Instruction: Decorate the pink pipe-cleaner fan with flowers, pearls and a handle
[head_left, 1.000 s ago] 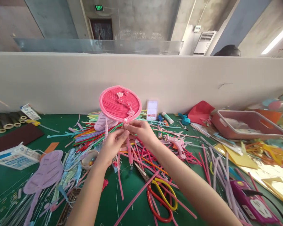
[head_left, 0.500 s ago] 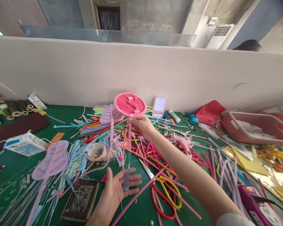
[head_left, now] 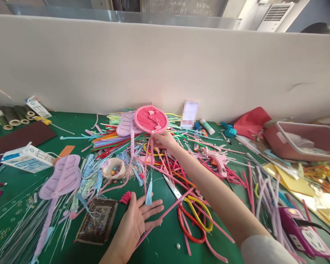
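Note:
My right hand (head_left: 164,140) pinches the stem of a round pink pipe-cleaner fan (head_left: 151,118) with small pink flowers on its face, holding it up over the pile of coloured pipe cleaners (head_left: 118,139). A pale blue tassel (head_left: 149,191) hangs from the fan's handle. My left hand (head_left: 137,220) lies palm up with fingers spread just under the tassel, which touches its fingertips. A lilac fan (head_left: 126,126) lies behind the pink one.
Red-and-yellow scissors (head_left: 191,220) lie right of my left hand. A pink glue gun (head_left: 219,163), a small bowl of beads (head_left: 114,169), a lilac leaf fan (head_left: 61,178), a patterned card (head_left: 97,225), a pink tray (head_left: 305,143) and a purple power strip (head_left: 299,231) sit on the green mat.
My left hand let go of the fan and dropped to the mat, palm up under the tassel. My right hand carried the fan lower and farther out. The camera tilted down.

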The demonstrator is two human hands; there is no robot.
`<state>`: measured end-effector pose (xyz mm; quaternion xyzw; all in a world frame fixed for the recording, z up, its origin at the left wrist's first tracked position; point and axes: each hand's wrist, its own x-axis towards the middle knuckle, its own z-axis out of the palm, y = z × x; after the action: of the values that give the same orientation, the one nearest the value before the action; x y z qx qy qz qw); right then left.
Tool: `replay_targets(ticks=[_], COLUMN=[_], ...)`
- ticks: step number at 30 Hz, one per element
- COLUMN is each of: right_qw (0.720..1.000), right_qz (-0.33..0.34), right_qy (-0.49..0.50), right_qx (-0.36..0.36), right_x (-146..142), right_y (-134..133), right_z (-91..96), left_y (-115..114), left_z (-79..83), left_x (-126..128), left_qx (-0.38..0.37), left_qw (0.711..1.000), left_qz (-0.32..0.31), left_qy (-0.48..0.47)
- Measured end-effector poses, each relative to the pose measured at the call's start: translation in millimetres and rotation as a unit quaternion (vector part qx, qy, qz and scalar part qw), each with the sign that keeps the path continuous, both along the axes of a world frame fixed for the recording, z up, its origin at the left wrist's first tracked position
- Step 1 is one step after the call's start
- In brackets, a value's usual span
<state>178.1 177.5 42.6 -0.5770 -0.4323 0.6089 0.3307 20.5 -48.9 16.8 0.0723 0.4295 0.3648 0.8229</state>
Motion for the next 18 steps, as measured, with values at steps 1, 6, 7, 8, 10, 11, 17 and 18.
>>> replay_targets(ticks=[1, 6, 7, 8, 10, 11, 17, 18], right_qw=[1.0, 0.999, 0.998, 0.997, 0.993, 0.99, 0.971, 0.959], right_qz=[0.001, 0.008, 0.008, 0.006, -0.004, -0.01, 0.0, 0.017], right_qy=[-0.005, -0.044, -0.056, -0.071, -0.105, -0.121, -0.133, -0.15], right_qx=[0.002, 0.015, 0.021, 0.029, 0.056, 0.075, 0.199, 0.24], right_x=[0.8, 9.7, 12.4, 14.9, 18.5, 19.2, 42.8, 59.1], right_y=[-1.5, -11.5, -13.7, -16.1, -22.3, -27.2, -129.4, -161.7], right_z=[1.1, 5.8, 6.6, 8.1, 14.6, 20.4, 68.4, 71.5], left_y=[-1.0, -6.1, -6.8, -7.3, -7.4, -7.1, -6.3, -6.6], left_z=[2.1, 12.7, 14.9, 17.1, 21.3, 23.1, 24.9, 23.5], left_x=[-1.8, -19.1, -23.2, -27.2, -33.9, -36.3, -35.3, -32.7], left_qx=[-0.002, 0.066, 0.093, 0.122, 0.176, 0.198, 0.284, 0.288], left_qw=[1.0, 0.98, 0.968, 0.954, 0.926, 0.916, 0.891, 0.888], left_qz=[-0.004, -0.097, -0.123, -0.146, -0.184, -0.195, -0.146, -0.141], left_qy=[0.015, 0.16, 0.198, 0.233, 0.277, 0.288, 0.322, 0.329])
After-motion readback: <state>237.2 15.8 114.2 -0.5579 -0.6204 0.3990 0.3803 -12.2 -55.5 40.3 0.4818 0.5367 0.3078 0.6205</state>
